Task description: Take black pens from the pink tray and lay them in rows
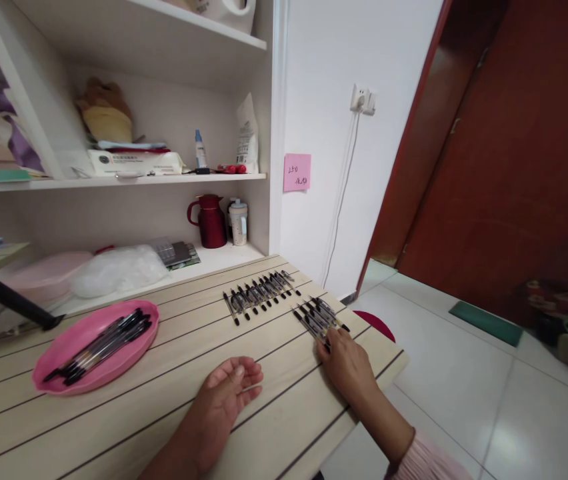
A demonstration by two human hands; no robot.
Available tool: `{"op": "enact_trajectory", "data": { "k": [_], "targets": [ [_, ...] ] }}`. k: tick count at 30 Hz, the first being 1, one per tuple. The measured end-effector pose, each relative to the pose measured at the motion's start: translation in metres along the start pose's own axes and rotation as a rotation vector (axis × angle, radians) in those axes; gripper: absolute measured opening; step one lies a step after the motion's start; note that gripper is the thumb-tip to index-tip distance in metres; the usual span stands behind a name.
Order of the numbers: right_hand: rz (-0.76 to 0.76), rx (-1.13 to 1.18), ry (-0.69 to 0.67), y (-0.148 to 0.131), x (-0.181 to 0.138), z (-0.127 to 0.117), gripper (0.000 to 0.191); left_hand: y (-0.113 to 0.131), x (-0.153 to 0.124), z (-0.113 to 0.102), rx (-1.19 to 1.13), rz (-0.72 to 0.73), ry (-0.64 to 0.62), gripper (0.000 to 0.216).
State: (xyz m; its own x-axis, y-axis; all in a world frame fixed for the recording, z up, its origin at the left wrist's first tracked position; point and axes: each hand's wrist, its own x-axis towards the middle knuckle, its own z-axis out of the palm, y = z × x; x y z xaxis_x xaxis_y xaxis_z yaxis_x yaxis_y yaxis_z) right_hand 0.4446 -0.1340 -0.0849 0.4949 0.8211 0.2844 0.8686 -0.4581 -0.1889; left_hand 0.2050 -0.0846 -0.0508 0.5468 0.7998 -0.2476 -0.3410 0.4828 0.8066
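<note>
My right hand (pixel 347 363) is at the near end of a row of black-and-clear pens (pixel 317 319) by the table's right edge. Its thumb and forefinger close around the dark end of a pen there; the other fingers are partly hidden. Over the middle of the table, my left hand (pixel 227 393) is held palm inward, fingers loosely curled and apart, with nothing in it. Farther back, a second row of pens (pixel 259 297) lies side by side. More pens (pixel 104 347) lie in a bundle inside a pink oval tray (pixel 151 319) at the left.
The striped wooden table (pixel 164 420) meets a white shelf unit (pixel 199 180) at the back. On the shelf stand a red jug (pixel 211 221) and a light cup (pixel 239 222). A white plastic bag (pixel 119 272) lies behind the tray. A pink note (pixel 297 173) hangs on the wall.
</note>
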Motion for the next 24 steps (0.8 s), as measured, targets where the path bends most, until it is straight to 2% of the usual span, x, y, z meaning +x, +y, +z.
{"op": "enact_trajectory", "data": {
  "k": [9,12,15,18,21,23,24],
  "targets": [
    [-0.006,0.028,0.060,-0.005,-0.007,-0.014,0.018,0.001,-0.001,0.002,0.002,0.012,0.013,0.015],
    [-0.094,0.067,0.085,-0.021,-0.023,-0.019,0.020,0.000,0.000,0.001,0.055,0.019,-0.005,0.018],
    [-0.228,0.161,0.006,-0.046,-0.046,-0.020,0.022,0.008,0.004,-0.002,0.257,0.091,0.046,0.022],
    [-0.332,0.217,-0.068,-0.069,-0.064,-0.017,0.020,0.041,0.010,-0.017,0.672,0.306,0.238,0.023],
    [-0.372,0.225,-0.091,-0.079,-0.071,-0.015,0.019,0.094,0.015,-0.050,1.160,0.551,0.431,0.025],
    [-0.375,0.228,-0.097,-0.080,-0.071,-0.014,0.019,0.129,0.017,-0.081,1.455,0.577,0.544,0.020],
    [-0.377,0.229,-0.096,-0.079,-0.070,-0.013,0.019,0.143,0.017,-0.096,1.548,0.527,0.588,0.016]
  ]
}}
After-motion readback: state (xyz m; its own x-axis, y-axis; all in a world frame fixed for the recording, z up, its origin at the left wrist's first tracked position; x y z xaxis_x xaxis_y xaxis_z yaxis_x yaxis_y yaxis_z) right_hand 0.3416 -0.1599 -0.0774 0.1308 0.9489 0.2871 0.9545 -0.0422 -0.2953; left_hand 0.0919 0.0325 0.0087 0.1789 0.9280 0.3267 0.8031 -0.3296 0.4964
